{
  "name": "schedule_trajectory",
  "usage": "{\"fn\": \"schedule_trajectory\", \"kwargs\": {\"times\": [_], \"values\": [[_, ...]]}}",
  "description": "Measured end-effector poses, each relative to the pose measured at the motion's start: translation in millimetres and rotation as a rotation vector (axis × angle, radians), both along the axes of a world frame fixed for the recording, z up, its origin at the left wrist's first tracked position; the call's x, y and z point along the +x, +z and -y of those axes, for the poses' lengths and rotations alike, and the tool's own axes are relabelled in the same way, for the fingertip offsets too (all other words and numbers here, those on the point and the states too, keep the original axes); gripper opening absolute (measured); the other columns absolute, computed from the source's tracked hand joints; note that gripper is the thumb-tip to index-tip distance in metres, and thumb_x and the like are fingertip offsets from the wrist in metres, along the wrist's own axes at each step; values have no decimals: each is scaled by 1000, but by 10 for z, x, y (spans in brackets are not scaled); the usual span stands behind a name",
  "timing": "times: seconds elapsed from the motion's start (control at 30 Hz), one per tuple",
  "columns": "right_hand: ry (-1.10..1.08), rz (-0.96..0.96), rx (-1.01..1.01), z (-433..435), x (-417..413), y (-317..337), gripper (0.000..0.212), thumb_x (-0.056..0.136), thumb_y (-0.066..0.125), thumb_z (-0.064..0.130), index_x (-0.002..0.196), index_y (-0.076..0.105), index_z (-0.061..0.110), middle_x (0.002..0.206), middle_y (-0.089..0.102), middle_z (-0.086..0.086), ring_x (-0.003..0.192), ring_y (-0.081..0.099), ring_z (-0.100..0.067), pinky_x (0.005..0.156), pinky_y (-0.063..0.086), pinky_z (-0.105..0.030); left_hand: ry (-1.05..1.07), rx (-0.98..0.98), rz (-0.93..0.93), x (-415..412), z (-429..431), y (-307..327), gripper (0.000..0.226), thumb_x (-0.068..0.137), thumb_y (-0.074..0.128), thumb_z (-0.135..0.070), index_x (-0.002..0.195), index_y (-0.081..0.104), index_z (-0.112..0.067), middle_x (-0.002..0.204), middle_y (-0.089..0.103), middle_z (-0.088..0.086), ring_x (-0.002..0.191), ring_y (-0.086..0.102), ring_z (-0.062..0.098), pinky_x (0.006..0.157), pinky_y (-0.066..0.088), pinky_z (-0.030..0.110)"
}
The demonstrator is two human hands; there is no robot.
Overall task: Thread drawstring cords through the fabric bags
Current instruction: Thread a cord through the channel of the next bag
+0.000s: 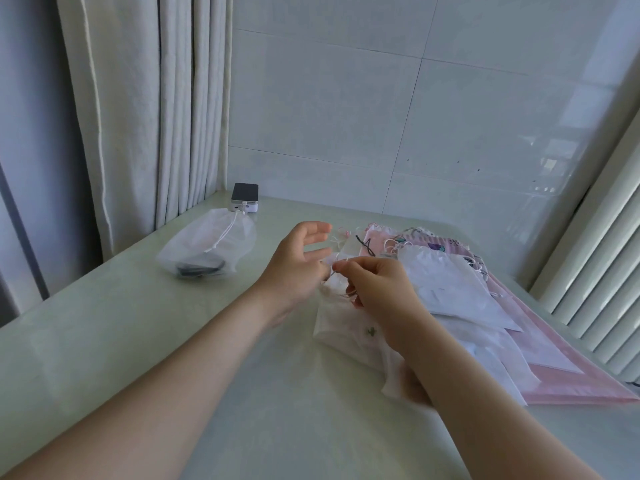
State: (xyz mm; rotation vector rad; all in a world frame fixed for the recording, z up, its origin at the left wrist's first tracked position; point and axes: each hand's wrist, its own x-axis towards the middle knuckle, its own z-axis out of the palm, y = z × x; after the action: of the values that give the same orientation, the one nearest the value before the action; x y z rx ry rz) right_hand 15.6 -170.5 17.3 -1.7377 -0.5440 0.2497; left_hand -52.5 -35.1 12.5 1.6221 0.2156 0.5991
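A white fabric bag (341,327) with a small green mark lies in the middle of the table, its mouth pointing away from me. My right hand (375,284) pinches a thin white cord (333,271) at the bag's mouth. My left hand (299,261) rests at the mouth from the left; thumb and forefinger meet the cord, the other fingers are spread. To the right lies a pile of white and pink bags (467,292), partly overlapping, some with cords showing.
A sheer white drawstring bag (207,245) holding a dark object lies at the left. Behind it sits a small white device with a dark top (245,197). Curtains hang at the left, a tiled wall stands behind, and a slatted radiator is at the right edge.
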Motion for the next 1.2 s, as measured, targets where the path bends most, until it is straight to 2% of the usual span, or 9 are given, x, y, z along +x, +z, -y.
{"fn": "schedule_trajectory", "kwargs": {"times": [0.1,0.2,0.37,0.63,0.73,0.8,0.9,1.07,1.2], "values": [[-26,-43,17,-4,23,8,17,93,74,22,81,80,12,59,59,6,54,54,-5,64,47,-28,51,147,-84,10,5,-69,62,83,67,9,131,55,-28,131,54,-2,115,64,8,85,54,21],[-28,-54,31,-5,26,1,16,93,74,20,81,80,12,61,62,5,55,56,-4,63,47,-27,126,248,-161,43,-13,-108,59,78,78,2,128,57,-22,127,55,4,104,68,12,90,58,27],[-26,-86,68,9,34,-5,14,96,69,16,92,82,13,70,67,4,57,60,-3,61,48,-24,335,388,-285,3,-5,-77,21,78,84,-18,98,79,-15,94,77,-1,93,72,16,82,55,26],[7,-128,65,6,41,-3,28,96,53,0,102,79,9,87,75,-7,66,68,-11,54,50,-19,335,296,-195,33,-45,-120,26,81,83,-14,106,78,-21,108,74,-6,89,73,13,87,58,28],[8,-158,102,0,45,1,30,94,51,-6,105,77,6,91,76,-10,69,72,-16,56,50,-22,285,-41,-102,41,-27,-72,35,81,76,7,108,73,-16,114,69,6,84,78,29,83,65,44],[-4,-169,151,-1,45,12,33,93,50,-8,105,77,7,87,75,-9,68,72,-17,61,48,-28,232,-286,-26,33,-23,-11,38,82,71,17,111,69,-8,117,63,14,83,79,29,80,66,45],[-29,-186,232,8,52,29,34,94,52,-4,102,79,14,79,75,-5,72,69,-22,68,47,-38,193,-413,41,47,-60,9,39,86,65,20,114,68,-7,123,58,17,93,79,30,81,66,43],[42,-153,404,33,33,68,43,98,50,-3,110,80,25,117,72,-7,80,70,-17,69,50,-37,206,-409,91,47,-56,26,30,94,61,10,114,67,-11,118,64,15,91,80,23,78,65,40],[128,-111,460,19,13,81,50,96,52,-5,120,76,31,101,56,-9,73,52,-18,58,44,-32,214,-310,106,36,-59,21,27,96,64,3,114,69,-16,116,68,11,90,79,22,74,64,42]]}}
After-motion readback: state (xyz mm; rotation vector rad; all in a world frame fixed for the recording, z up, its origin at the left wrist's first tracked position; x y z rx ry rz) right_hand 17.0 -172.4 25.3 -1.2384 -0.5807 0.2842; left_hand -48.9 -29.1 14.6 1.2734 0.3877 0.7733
